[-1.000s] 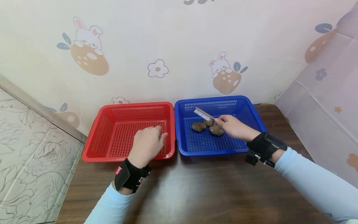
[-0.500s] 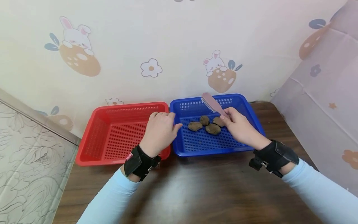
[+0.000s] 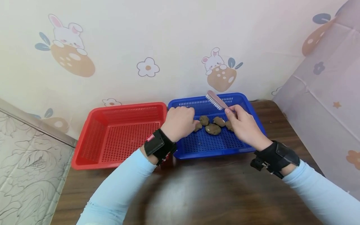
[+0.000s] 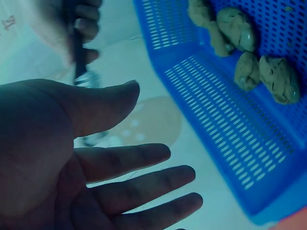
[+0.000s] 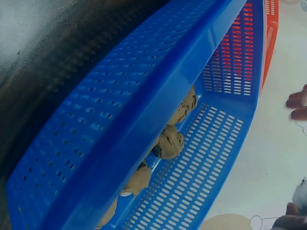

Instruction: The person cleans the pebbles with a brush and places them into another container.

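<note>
My right hand (image 3: 246,125) grips the handle of a pink brush (image 3: 216,100) with white bristles, over the right side of the blue basket (image 3: 213,152). Several brown, mud-coated lumps (image 3: 212,129) with smooth shiny patches lie grouped on that basket's floor. Above its left end is my left hand (image 3: 180,122), back of the hand upward, partly covering the leftmost lump in the head view. In the left wrist view the left fingers (image 4: 144,189) are extended and hold nothing. At the right wrist view's edge, only a little of the right hand (image 5: 290,221) shows.
A red basket (image 3: 80,147) stands left of the blue one, their rims close together. Both are on a dark wood table (image 3: 197,190), against a wall covering (image 3: 174,40) printed with rabbits and strawberries. A patterned side panel (image 3: 25,162) borders the left.
My left hand has moved right, from over the red basket to over the blue one. The right hand has drawn the brush back from the lumps and turned it, its head now angled up.
</note>
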`<state>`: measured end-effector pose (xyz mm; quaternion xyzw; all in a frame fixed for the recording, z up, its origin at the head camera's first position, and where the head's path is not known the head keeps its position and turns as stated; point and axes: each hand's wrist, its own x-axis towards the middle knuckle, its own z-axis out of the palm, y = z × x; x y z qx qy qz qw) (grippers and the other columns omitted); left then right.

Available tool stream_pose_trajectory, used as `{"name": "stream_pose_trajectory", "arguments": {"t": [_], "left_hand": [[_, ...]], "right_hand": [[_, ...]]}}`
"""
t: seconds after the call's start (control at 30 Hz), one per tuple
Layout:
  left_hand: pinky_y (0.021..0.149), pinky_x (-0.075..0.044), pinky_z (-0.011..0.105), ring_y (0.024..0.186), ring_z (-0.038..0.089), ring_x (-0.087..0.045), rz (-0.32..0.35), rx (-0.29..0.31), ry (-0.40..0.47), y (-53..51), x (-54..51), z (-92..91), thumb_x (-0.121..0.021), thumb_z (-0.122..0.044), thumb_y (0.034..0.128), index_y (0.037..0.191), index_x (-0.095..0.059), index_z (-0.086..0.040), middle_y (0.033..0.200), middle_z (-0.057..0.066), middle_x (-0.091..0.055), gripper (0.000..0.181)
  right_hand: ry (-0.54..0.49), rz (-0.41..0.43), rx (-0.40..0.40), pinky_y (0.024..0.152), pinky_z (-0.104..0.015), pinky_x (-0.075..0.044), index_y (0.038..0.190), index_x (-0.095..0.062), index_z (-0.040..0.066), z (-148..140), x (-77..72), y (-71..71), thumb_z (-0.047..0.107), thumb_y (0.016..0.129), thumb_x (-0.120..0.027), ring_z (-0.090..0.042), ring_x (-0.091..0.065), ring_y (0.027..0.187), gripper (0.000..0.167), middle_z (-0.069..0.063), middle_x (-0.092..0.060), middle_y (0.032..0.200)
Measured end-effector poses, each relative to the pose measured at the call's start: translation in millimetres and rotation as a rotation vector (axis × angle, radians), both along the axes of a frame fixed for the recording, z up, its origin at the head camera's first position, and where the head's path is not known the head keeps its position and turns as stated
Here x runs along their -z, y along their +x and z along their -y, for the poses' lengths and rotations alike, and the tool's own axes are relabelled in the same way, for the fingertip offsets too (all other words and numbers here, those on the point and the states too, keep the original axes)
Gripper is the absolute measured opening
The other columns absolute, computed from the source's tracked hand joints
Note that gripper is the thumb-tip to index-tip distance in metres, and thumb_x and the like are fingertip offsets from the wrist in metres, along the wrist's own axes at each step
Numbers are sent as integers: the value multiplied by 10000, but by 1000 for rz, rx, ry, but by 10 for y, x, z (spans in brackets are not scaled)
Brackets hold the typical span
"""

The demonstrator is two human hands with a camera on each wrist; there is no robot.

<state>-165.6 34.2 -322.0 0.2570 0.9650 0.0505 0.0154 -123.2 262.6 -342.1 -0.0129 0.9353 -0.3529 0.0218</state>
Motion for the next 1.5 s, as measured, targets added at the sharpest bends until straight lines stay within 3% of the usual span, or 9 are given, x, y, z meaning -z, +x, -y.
{"name": "stream_pose_trajectory", "arguments": {"t": [0.13,0.33,0.6,0.7,0.93,1.07,1.27,1.5], "left_hand": [[613,-490,345,680,186,-527,92,20,14,-157,98,-106,-594,-469,870,859,-643,-134,697,11,-553,340],[648,-496,349,784,181,-527,181,-31,37,-377,272,-241,-608,-428,871,964,-627,-122,854,30,-559,321],[532,-476,282,683,148,-565,309,-43,97,-539,521,-401,-615,-335,885,986,-573,-111,789,-1,-583,250],[553,-480,298,708,167,-584,339,-36,64,-559,582,-441,-606,-314,889,929,-586,-132,820,10,-608,188],[667,-502,358,934,265,-621,408,11,-68,-528,645,-521,-642,-368,858,826,-612,-180,988,50,-664,193],[652,-483,334,837,218,-616,437,37,-94,-537,686,-552,-618,-343,876,812,-624,-160,911,40,-654,194],[619,-451,287,794,168,-582,427,37,-132,-581,818,-572,-608,-304,889,973,-675,-163,1042,32,-659,177],[470,-353,261,596,144,-492,449,36,-159,-594,975,-590,-489,-121,928,815,-636,-141,811,33,-619,186]], "right_hand": [[15,5,13,503,-319,-371,1224,-433,101,-3,42,-28,551,964,-241,-240,-463,680,555,-96,-464,883],[35,35,-3,482,-306,-379,1167,-443,70,15,73,-70,468,993,-271,-229,-469,639,467,-106,-469,846],[66,110,-15,448,-290,-345,1096,-461,56,1,93,-75,382,1014,-300,-212,-438,586,373,-106,-460,813],[63,115,-8,452,-288,-353,1092,-479,53,-23,111,-78,368,1015,-310,-215,-449,608,366,-114,-507,861],[53,81,-11,468,-286,-380,1177,-479,56,-65,169,-95,333,1014,-338,-209,-489,658,351,-109,-555,896],[40,59,-7,439,-284,-377,1254,-455,85,-72,188,-97,361,996,-402,-205,-498,616,382,-102,-521,837],[22,50,1,423,-282,-364,1244,-491,118,-73,181,-106,446,963,-441,-203,-508,607,434,-94,-536,821],[10,70,1,404,-282,-353,1245,-498,118,-66,183,-99,449,962,-444,-209,-478,559,438,-98,-494,787]]}}
